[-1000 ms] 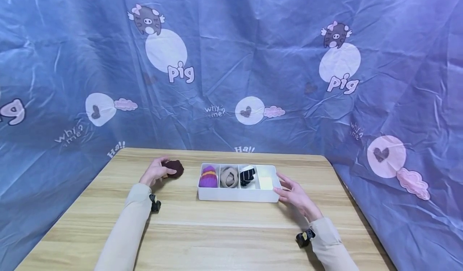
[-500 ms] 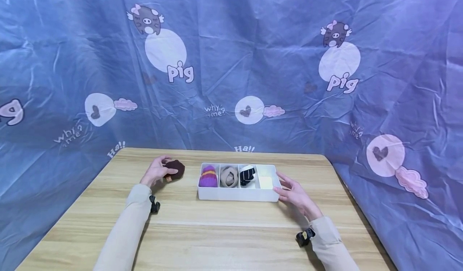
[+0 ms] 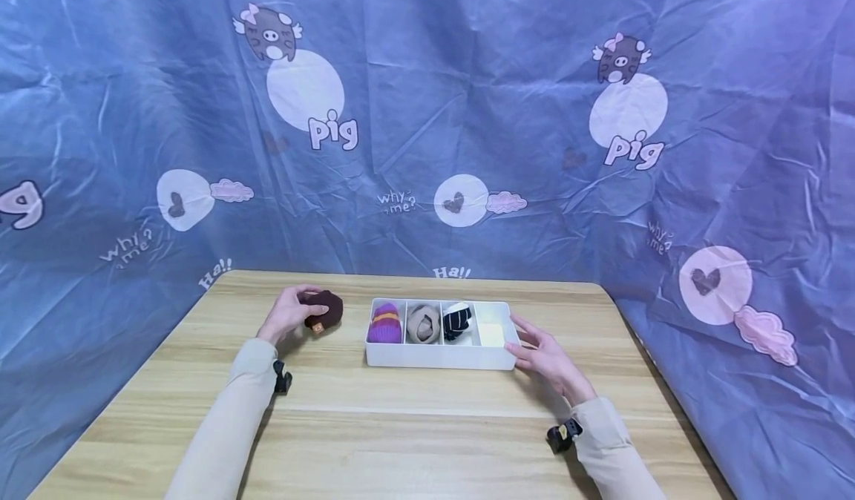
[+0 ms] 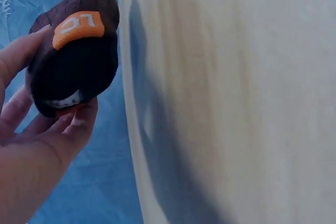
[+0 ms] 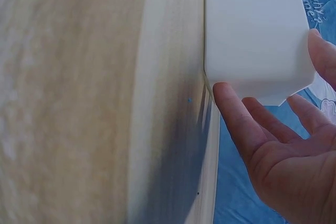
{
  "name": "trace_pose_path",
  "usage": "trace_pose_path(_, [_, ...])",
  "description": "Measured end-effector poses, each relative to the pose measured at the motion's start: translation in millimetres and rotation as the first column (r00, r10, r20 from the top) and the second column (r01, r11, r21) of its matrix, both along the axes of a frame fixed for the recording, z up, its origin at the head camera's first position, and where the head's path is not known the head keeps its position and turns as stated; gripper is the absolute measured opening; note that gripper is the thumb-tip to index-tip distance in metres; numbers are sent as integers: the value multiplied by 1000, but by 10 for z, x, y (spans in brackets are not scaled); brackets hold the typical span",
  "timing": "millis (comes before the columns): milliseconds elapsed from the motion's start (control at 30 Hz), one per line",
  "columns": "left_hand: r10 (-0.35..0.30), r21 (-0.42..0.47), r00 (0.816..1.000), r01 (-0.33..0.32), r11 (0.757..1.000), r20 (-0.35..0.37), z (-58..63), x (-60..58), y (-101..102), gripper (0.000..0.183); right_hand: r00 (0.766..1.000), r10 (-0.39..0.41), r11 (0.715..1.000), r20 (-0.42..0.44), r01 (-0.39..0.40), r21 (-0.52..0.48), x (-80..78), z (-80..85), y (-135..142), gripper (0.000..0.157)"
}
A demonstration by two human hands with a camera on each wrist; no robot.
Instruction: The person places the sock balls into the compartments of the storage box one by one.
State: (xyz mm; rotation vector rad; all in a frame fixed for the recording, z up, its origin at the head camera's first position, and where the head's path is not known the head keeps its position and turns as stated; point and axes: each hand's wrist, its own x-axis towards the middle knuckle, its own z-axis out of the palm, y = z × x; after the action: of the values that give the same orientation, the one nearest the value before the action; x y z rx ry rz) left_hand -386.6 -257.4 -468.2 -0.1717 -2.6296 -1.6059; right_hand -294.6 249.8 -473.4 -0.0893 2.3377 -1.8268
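Observation:
My left hand [image 3: 286, 314] holds a rolled-up dark brown sock [image 3: 325, 311] at the table's back left. In the left wrist view the sock [image 4: 79, 66] shows an orange patch with a white mark, thumb on one side and fingers beneath. To the right stands a white divided box [image 3: 434, 356]. From left to right it has a purple roll with an orange band [image 3: 385, 328], a beige roll [image 3: 424, 325] and a black roll with white stripes [image 3: 457, 323]; the rightmost compartment contains no roll. My right hand [image 3: 544, 353] touches the box's right end with extended fingers [image 5: 233, 111].
A wooden table [image 3: 401, 441] spreads in front of me. Behind and beside it hangs a blue cloth [image 3: 414, 114] with pig prints. The box stands a short way right of the held sock.
The brown sock has turned a little in my left hand and shifted slightly right, bringing its orange patch into sight. My right hand and the box have stayed in place.

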Motion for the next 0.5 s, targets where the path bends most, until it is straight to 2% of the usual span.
trace_pose_path(167, [34,12,998,-33,999,-59,85,4,38,52,1000,-11,1000,-5,11,-3,-9,-2,10,75])
trace_pose_path(367, [24,23,993,-22,999,-113,188,25,108,50,1000,-6,1000,-20,6,10,0,-5,13,77])
trace_pose_path(500, [34,84,992,-23,996,-125,261,52,183,44,1000,-5,1000,-17,5,2,-10,-14,17,77])
